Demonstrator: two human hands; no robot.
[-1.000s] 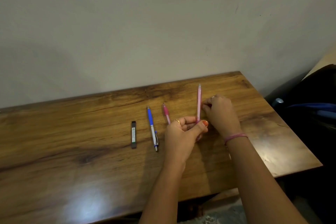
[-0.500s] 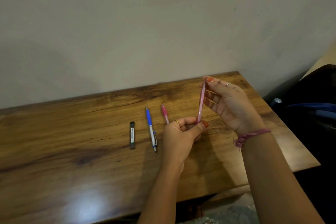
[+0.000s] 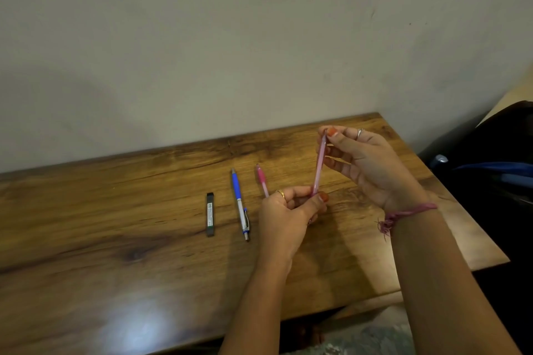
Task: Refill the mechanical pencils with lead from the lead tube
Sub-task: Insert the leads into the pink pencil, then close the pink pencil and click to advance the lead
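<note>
Above the table [image 3: 144,239], my left hand [image 3: 288,216] grips the pale pink pencil [image 3: 319,166] low. My right hand [image 3: 372,161], on the table 1 second ago, now pinches its cap, ready for opening. Lead tube [image 3: 210,214] lies untouched, left of 2 other pencils.

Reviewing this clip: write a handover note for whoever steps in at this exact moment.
Left hand grips the lower end of the light pink pencil, held nearly upright; right hand pinches its top end. The lead tube, blue pencil and darker pink pencil lie on the table, untouched. No refill is visibly done: open this pencil, add lead, then do the other two.
</note>
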